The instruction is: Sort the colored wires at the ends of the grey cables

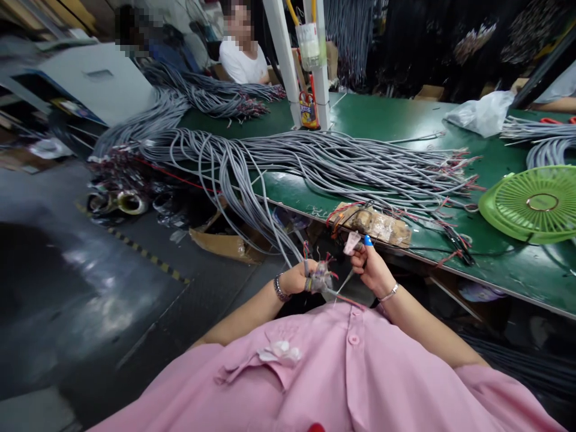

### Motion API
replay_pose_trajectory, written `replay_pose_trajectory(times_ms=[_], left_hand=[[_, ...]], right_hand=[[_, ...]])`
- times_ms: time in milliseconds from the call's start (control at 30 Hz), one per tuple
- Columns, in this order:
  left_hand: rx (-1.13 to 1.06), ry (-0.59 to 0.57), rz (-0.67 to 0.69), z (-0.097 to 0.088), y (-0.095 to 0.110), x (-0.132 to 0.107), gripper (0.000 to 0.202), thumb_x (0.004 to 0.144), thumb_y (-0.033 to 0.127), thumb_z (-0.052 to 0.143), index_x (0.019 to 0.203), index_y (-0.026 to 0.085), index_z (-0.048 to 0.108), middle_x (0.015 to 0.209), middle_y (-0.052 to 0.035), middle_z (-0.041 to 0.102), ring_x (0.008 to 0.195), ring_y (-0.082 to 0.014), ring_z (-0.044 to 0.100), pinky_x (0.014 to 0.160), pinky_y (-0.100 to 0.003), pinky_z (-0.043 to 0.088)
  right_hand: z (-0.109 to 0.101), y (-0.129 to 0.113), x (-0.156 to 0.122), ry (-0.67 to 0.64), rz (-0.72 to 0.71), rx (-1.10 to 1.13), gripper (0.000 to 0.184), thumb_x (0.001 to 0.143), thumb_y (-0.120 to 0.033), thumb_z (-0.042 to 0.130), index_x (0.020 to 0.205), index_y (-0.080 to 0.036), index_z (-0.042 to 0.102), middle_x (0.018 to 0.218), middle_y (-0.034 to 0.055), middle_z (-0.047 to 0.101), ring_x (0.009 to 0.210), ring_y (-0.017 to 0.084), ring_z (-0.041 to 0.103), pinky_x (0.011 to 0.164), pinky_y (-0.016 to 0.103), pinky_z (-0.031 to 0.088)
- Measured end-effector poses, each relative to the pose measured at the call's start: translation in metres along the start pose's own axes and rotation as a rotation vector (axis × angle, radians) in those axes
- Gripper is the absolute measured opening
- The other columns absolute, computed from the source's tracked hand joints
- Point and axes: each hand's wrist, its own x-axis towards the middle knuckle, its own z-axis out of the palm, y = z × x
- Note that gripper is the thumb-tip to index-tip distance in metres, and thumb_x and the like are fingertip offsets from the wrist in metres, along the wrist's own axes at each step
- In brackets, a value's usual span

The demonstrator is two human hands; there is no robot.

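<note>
My left hand, with a bracelet at its wrist, is closed around the ends of several grey cables. Thin coloured wires fan out of the cable ends beside its fingers, and the fingertips look wrapped in tape. My right hand is closed just to the right, a blue cover on its thumb. A pale pinkish piece sticks out above its fingers; what it belongs to is hidden. From below that hand a thin pale strand slants down towards the wires at my left hand.
A long bundle of grey cables lies across the green table. A tape-covered block sits at the table's edge. To the right are a green fan and a plastic bag. A person sits across the table.
</note>
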Motion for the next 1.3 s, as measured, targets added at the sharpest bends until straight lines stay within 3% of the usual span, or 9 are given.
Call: replay_pose_trajectory(times_ms=[67, 300, 533, 700, 900, 1300], left_hand=[[-0.006, 0.009, 0.01, 0.002, 0.003, -0.005, 0.044, 0.07, 0.051, 0.076, 0.071, 0.007, 0.072, 0.053, -0.0046, 0.055, 0.044, -0.0082, 0.045, 0.042, -0.02, 0.033], [-0.137, 0.309, 0.168, -0.003, -0.009, -0.001, 0.044, 0.068, 0.051, 0.078, 0.076, 0.009, 0.071, 0.053, -0.0004, 0.054, 0.039, -0.0048, 0.04, 0.037, -0.018, 0.028], [-0.101, 0.43, 0.172, -0.007, -0.016, 0.021, 0.042, 0.072, 0.049, 0.076, 0.08, 0.009, 0.069, 0.054, 0.0011, 0.056, 0.04, -0.004, 0.042, 0.04, -0.017, 0.03], [-0.135, 0.426, 0.153, -0.012, -0.025, 0.03, 0.041, 0.074, 0.046, 0.076, 0.085, 0.008, 0.07, 0.053, 0.0019, 0.055, 0.041, -0.0036, 0.041, 0.04, -0.017, 0.029], [-0.11, 0.385, 0.113, -0.012, -0.026, 0.034, 0.042, 0.074, 0.046, 0.076, 0.09, 0.007, 0.073, 0.053, 0.0021, 0.054, 0.042, -0.0032, 0.04, 0.041, -0.016, 0.028], [-0.096, 0.275, 0.079, -0.014, -0.03, 0.038, 0.04, 0.075, 0.045, 0.075, 0.09, 0.007, 0.074, 0.053, 0.0019, 0.052, 0.043, -0.0041, 0.04, 0.041, -0.017, 0.028]], right_hand=[[0.0, -0.001, -0.001, -0.01, -0.002, 0.004, 0.047, 0.077, -0.064, 0.065, 0.081, -0.018, 0.056, 0.071, 0.0007, 0.059, 0.043, 0.005, 0.028, 0.034, 0.017, 0.012], [0.007, -0.013, -0.002, -0.173, -0.004, -0.011, 0.048, 0.077, -0.064, 0.065, 0.081, -0.017, 0.059, 0.072, 0.0001, 0.057, 0.045, 0.004, 0.027, 0.036, 0.017, 0.01], [0.011, -0.007, 0.0, -0.054, -0.16, -0.167, 0.043, 0.074, -0.058, 0.072, 0.075, -0.018, 0.059, 0.058, -0.0039, 0.05, 0.043, 0.005, 0.029, 0.036, 0.019, 0.016], [0.008, 0.002, 0.006, 0.111, -0.322, -0.226, 0.046, 0.073, -0.06, 0.072, 0.069, -0.018, 0.057, 0.058, -0.0022, 0.054, 0.043, 0.004, 0.032, 0.037, 0.019, 0.019], [0.017, 0.0, 0.007, -0.063, -0.118, -0.029, 0.048, 0.07, -0.062, 0.074, 0.072, -0.016, 0.06, 0.061, -0.0018, 0.053, 0.044, 0.004, 0.031, 0.036, 0.019, 0.02], [0.022, -0.002, 0.009, -0.039, -0.091, 0.052, 0.049, 0.066, -0.062, 0.078, 0.073, -0.017, 0.06, 0.061, -0.0037, 0.053, 0.041, 0.003, 0.029, 0.034, 0.018, 0.017]])
